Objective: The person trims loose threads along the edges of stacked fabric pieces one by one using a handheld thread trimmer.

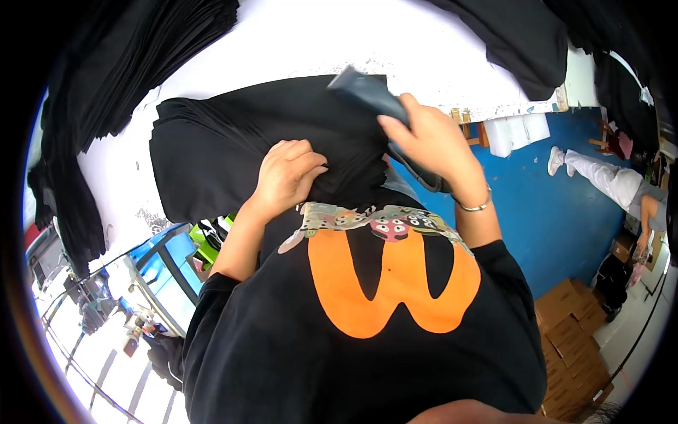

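Note:
A stack of black fabric pieces (205, 152) lies on the white table in front of me, its layered edges fanned at the left. My left hand (289, 173) rests on the near part of the stack, fingers curled and closed on the black fabric. My right hand (434, 138) is wrapped round a dark blue-grey electric clipper (367, 92), slightly blurred. The clipper's head points up and left over the far right part of the fabric. From below that hand a dark cord (420, 174) loops toward my wrist.
Another pile of black fabric (134, 67) covers the table's left side and hangs over its edge. More black cloth (519, 42) lies at the far right of the white table (311, 35). Cardboard boxes (575, 346) stand on the blue floor (494, 205), and a person (614, 177) is at the right.

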### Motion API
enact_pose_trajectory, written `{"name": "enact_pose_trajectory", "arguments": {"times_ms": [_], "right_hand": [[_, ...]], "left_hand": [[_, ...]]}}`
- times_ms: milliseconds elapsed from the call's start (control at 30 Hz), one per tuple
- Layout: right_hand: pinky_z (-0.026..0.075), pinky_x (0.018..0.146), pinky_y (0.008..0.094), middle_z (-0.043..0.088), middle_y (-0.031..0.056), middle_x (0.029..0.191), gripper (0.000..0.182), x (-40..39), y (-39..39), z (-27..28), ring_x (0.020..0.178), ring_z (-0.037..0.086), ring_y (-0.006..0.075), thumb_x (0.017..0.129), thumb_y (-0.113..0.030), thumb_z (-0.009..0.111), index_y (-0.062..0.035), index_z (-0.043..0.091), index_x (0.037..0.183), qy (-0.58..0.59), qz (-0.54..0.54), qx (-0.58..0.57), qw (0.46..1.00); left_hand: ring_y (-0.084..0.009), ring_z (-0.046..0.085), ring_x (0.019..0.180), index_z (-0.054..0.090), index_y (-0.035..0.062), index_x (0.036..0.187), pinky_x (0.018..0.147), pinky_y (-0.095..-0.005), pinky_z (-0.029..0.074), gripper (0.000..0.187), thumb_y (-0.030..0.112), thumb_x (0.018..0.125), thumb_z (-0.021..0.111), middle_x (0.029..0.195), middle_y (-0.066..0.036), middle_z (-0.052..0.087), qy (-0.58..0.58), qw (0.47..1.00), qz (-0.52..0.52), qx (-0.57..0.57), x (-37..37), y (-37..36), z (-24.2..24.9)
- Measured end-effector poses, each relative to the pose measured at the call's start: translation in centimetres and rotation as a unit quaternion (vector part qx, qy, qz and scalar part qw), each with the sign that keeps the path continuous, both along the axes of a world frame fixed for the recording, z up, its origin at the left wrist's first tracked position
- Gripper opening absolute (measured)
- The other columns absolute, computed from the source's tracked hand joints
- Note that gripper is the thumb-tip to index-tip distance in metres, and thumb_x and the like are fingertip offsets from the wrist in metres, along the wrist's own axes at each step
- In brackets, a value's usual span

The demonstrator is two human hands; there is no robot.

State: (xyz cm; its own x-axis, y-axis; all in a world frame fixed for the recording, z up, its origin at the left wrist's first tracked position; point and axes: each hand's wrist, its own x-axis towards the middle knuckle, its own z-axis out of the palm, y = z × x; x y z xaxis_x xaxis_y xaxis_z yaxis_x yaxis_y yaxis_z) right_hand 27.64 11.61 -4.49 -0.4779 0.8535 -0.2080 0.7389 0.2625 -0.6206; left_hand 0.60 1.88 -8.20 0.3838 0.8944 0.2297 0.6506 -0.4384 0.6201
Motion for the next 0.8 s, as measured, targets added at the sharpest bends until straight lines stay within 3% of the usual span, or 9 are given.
{"name": "enact_pose_trajectory", "arguments": {"times_ms": [133, 233, 333, 467, 533, 600, 633, 667, 800], "right_hand": [[0.056, 0.073, 0.0501, 0.07, 0.0236, 0.082, 0.044, -9.3, 1.8, -2.2, 0.082, 0.069, 0.0448, 0.097, -0.044, 0.06, -0.0005, 0.062, 0.102, -0.031, 0.07, 0.03, 0.997], [0.056, 0.076, 0.0509, 0.072, 0.023, 0.085, 0.048, -11.4, 3.0, -2.2, 0.083, 0.07, 0.0446, 0.097, -0.047, 0.059, 0.0005, 0.062, 0.102, -0.041, 0.032, 0.03, 0.998], [0.055, 0.081, 0.0509, 0.071, 0.0281, 0.09, 0.054, -6.4, 3.0, -2.2, 0.091, 0.07, 0.0454, 0.097, -0.05, 0.059, 0.0028, 0.065, 0.106, -0.068, -0.057, 0.006, 0.996], [0.052, 0.067, 0.0444, 0.067, 0.0258, 0.079, 0.048, 1.6, 1.0, -1.0, 0.073, 0.068, 0.0406, 0.099, -0.044, 0.061, 0.0043, 0.063, 0.101, -0.065, -0.171, 0.002, 0.983], [0.051, 0.066, 0.0433, 0.066, 0.0243, 0.076, 0.05, 3.7, -0.8, -1.0, 0.07, 0.066, 0.039, 0.098, -0.046, 0.062, 0.0036, 0.064, 0.103, -0.021, -0.168, 0.007, 0.985], [0.053, 0.068, 0.0499, 0.068, 0.0252, 0.078, 0.052, 3.9, -2.3, -0.9, 0.077, 0.068, 0.0446, 0.097, -0.051, 0.062, 0.0014, 0.063, 0.101, -0.04, -0.131, -0.02, 0.99], [0.053, 0.068, 0.0497, 0.068, 0.0253, 0.078, 0.053, 3.5, -2.9, -1.9, 0.076, 0.068, 0.0446, 0.097, -0.051, 0.062, 0.0011, 0.062, 0.101, -0.032, -0.117, -0.002, 0.993], [0.052, 0.067, 0.0468, 0.068, 0.026, 0.081, 0.05, 3.0, -3.1, -2.7, 0.077, 0.067, 0.0451, 0.098, -0.048, 0.063, 0.0014, 0.063, 0.109, -0.049, -0.126, -0.007, 0.991], [0.053, 0.067, 0.0456, 0.068, 0.0243, 0.078, 0.052, 3.9, -3.9, -3.0, 0.075, 0.069, 0.0426, 0.097, -0.049, 0.064, 0.0014, 0.064, 0.107, 0.021, -0.217, -0.015, 0.976]], "left_hand": [[-0.0291, 0.058, 0.074, 0.069, 0.007, 0.085, 0.069, -0.0398, 0.044, 0.012, 0.009, 0.078, 0.078, 0.077, -0.007, 0.055, -0.014, 1.0, 0.01, -0.012, 0.2, -0.1, 0.0], [-0.0295, 0.058, 0.074, 0.067, 0.0064, 0.083, 0.07, -0.0402, 0.045, 0.011, 0.011, 0.083, 0.076, 0.077, -0.007, 0.055, -0.013, 1.0, 0.018, -0.022, 0.2, -0.2, 0.3], [-0.0314, 0.06, 0.075, 0.065, 0.0066, 0.08, 0.07, -0.0426, 0.047, 0.017, 0.018, 0.09, 0.072, 0.077, -0.009, 0.057, 0.022, 0.998, 0.037, -0.039, 0.5, 0.3, 0.5], [-0.0352, 0.067, 0.078, 0.067, 0.006, 0.084, 0.066, -0.0464, 0.052, 0.021, 0.023, 0.097, 0.064, 0.08, -0.011, 0.064, 0.099, 0.988, 0.107, -0.055, 1.9, 2.6, 0.0], [-0.0367, 0.068, 0.08, 0.067, 0.0065, 0.095, 0.068, -0.0476, 0.054, 0.016, 0.022, 0.097, 0.064, 0.089, -0.012, 0.065, 0.133, 0.979, 0.139, -0.069, 2.7, 5.0, -0.7], [-0.0385, 0.069, 0.082, 0.065, 0.0061, 0.105, 0.071, -0.0475, 0.056, 0.017, 0.02, 0.096, 0.065, 0.104, -0.015, 0.064, 0.18, 0.969, 0.147, -0.079, 3.4, 7.5, -2.0], [-0.0384, 0.07, 0.077, 0.061, 0.0013, 0.099, 0.068, -0.0462, 0.058, 0.021, 0.018, 0.091, 0.07, 0.107, -0.019, 0.06, 0.182, 0.974, 0.129, -0.037, 3.7, 8.7, -2.4], [-0.0378, 0.07, 0.087, 0.061, -0.0007, 0.102, 0.075, -0.046, 0.058, 0.024, 0.015, 0.088, 0.073, 0.107, -0.019, 0.06, 0.191, 0.972, 0.126, -0.06, 4.2, 9.7, -2.6], [-0.0366, 0.068, 0.095, 0.068, 0.0027, 0.103, 0.081, -0.0442, 0.056, 0.025, 0.015, 0.083, 0.078, 0.104, -0.015, 0.064, 0.161, 0.985, 0.064, -0.022, 3.8, 11.8, -4.7]]}}
